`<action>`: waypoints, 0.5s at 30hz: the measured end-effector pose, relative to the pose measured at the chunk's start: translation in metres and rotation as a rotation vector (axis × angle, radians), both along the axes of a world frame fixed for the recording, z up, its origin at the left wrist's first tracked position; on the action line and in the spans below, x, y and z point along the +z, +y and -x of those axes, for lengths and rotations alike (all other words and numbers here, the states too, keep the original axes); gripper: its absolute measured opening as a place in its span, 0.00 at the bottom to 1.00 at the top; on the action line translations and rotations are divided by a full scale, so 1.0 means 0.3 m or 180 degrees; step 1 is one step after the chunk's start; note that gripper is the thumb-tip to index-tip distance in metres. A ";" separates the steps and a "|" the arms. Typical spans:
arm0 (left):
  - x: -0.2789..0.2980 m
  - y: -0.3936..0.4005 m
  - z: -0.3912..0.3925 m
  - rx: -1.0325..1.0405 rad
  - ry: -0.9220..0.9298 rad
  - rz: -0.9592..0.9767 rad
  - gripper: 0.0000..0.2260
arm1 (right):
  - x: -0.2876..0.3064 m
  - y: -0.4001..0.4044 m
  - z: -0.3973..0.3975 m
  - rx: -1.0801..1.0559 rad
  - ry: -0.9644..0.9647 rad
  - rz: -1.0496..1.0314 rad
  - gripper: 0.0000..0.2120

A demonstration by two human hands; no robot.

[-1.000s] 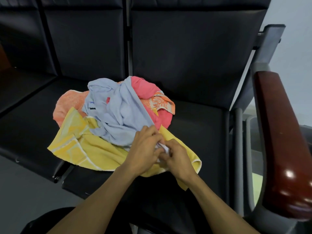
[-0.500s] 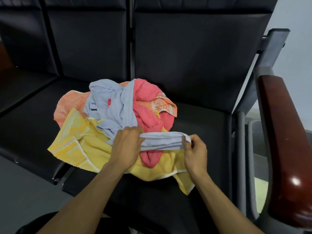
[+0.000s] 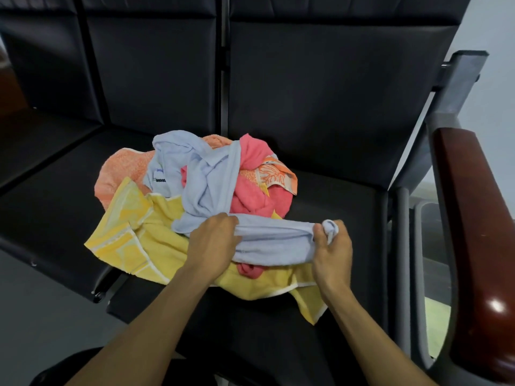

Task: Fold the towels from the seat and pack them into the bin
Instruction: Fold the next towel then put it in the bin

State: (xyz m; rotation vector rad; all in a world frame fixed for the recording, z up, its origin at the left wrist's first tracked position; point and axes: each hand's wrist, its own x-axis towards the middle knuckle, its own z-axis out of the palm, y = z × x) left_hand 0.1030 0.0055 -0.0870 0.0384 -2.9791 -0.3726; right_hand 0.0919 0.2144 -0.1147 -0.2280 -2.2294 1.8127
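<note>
Head view gives us the light blue towel first: it lies on top of a loose heap on the black seat, and one edge of it is pulled out sideways into a taut band across the front of the heap. We see our left hand with its fingers curled over the near end of that band, knuckles up, gripping the cloth. Our right hand grips the far end, fingers wrapped tight round a bunched corner that pokes up out of the fist (a small twisted knob of blue cloth). The two hands are apart, with the stretched blue edge running between them.

Under the blue towel lies a pink towel, crumpled, with a fold of it showing below the band near our right hand. A yellow towel spreads widest at the bottom of the heap, its white-edged corner hanging over the seat's front edge. Behind, at the left, we see a peach towel, and at the right an orange patterned cloth just beside the pink one.

Further out stands the dark padded seat back, and at the right the glossy reddish wooden armrest on its grey metal frame.
</note>
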 end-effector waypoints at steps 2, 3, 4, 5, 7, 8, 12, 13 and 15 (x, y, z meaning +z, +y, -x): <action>0.018 -0.010 0.014 -0.0124 0.0283 0.0021 0.10 | 0.000 -0.001 0.004 0.0139 0.0005 -0.0116 0.07; 0.028 0.005 0.012 -0.0271 0.0423 0.0123 0.09 | 0.005 -0.005 0.001 0.0361 0.0020 -0.0105 0.06; 0.038 0.030 0.006 -0.0410 0.0562 0.0191 0.08 | 0.012 -0.008 -0.006 0.0666 0.0044 -0.0026 0.04; 0.043 0.058 0.000 -0.0537 0.0689 0.0151 0.07 | 0.019 -0.012 -0.015 0.1030 0.0040 0.0007 0.02; 0.048 0.099 -0.005 -0.0760 0.0828 -0.0004 0.08 | 0.038 -0.028 -0.036 0.1713 -0.0111 -0.0122 0.03; 0.043 0.107 -0.004 -0.0764 0.0809 0.0018 0.08 | 0.039 -0.036 -0.045 0.1884 -0.0159 -0.0270 0.03; 0.017 0.042 0.011 -0.0219 0.0379 0.0518 0.08 | 0.014 -0.024 -0.029 0.1011 0.0368 -0.0531 0.15; 0.016 0.016 0.014 -0.0050 0.0381 0.0530 0.06 | 0.014 -0.014 -0.018 0.0651 0.0432 -0.0493 0.16; 0.024 -0.005 0.017 0.0073 0.0517 0.0452 0.06 | 0.019 0.001 -0.009 0.0385 0.0391 -0.0446 0.12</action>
